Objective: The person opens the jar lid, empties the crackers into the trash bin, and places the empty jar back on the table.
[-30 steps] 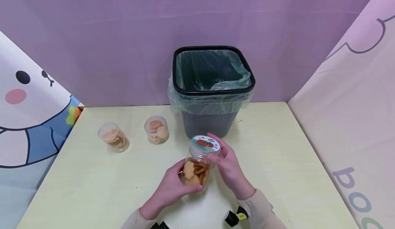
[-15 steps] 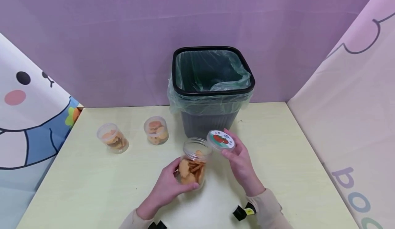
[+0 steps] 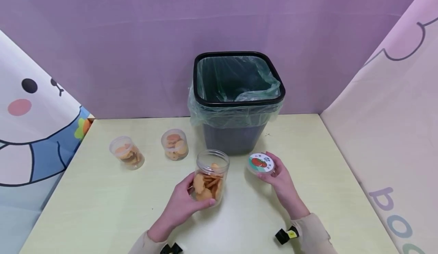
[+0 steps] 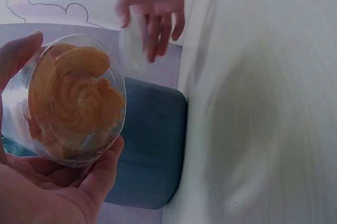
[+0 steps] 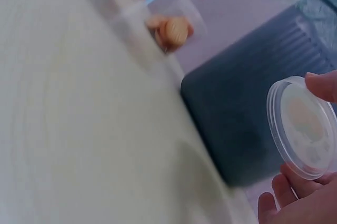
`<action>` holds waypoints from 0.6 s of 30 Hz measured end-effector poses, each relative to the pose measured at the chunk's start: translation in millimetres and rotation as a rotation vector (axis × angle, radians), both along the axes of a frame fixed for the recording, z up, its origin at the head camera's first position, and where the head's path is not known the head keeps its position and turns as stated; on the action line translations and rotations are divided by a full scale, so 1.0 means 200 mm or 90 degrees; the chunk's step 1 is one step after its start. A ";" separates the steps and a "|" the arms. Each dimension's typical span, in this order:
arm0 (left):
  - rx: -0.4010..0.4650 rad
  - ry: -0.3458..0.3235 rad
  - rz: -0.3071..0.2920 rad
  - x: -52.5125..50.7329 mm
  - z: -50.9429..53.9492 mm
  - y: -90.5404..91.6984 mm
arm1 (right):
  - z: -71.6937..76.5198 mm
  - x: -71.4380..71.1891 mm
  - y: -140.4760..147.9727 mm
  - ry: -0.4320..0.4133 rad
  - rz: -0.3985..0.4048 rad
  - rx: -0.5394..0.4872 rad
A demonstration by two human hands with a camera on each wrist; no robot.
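Observation:
My left hand [image 3: 183, 202] grips a clear plastic jar [image 3: 213, 162] of biscuits [image 3: 206, 187] around its lower body. The jar's mouth is uncovered, and it is held above the table; the left wrist view shows the round bottom of the jar [image 4: 79, 100] with biscuits pressed against it. My right hand [image 3: 282, 181] pinches a round screw lid [image 3: 261, 163] by its edge, to the right of the jar and apart from it. A white and green label with red fruit covers the lid's top. In the right wrist view the underside of the lid [image 5: 303, 129] shows.
A dark bin [image 3: 232, 138] with a black rim and green liner bag stands behind the jar. Two clear cups of biscuits, a left one [image 3: 128, 153] and a right one [image 3: 175, 145], stand on the table [image 3: 85, 208] at back left. Printed cloth walls enclose the table.
The lid has come off the jar. My right hand has carried it to the right and down, while my left hand has shifted the jar slightly left.

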State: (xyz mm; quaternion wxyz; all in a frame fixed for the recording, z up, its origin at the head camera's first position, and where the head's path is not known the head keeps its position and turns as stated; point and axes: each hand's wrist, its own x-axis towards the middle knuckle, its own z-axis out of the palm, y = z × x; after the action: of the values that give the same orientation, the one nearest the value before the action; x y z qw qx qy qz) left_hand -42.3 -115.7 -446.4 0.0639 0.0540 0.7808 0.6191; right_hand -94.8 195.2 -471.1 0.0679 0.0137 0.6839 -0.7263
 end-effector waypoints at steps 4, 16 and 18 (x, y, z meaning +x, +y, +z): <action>0.003 0.007 0.004 0.00 -0.01 -0.01 | -0.03 0.00 0.08 -0.005 -0.005 0.087; 0.014 0.002 0.020 -0.01 0.00 -0.05 | -0.10 0.02 0.25 -0.012 0.014 0.274; 0.013 0.008 0.024 0.00 0.00 -0.06 | -0.10 0.02 0.26 -0.018 0.018 0.284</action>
State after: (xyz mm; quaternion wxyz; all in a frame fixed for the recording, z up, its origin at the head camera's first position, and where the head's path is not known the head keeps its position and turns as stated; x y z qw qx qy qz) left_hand -43.2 -127.4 -446.8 0.0468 0.0437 0.7756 0.6279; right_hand -90.8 246.2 -491.0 0.0831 0.0291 0.8267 -0.5557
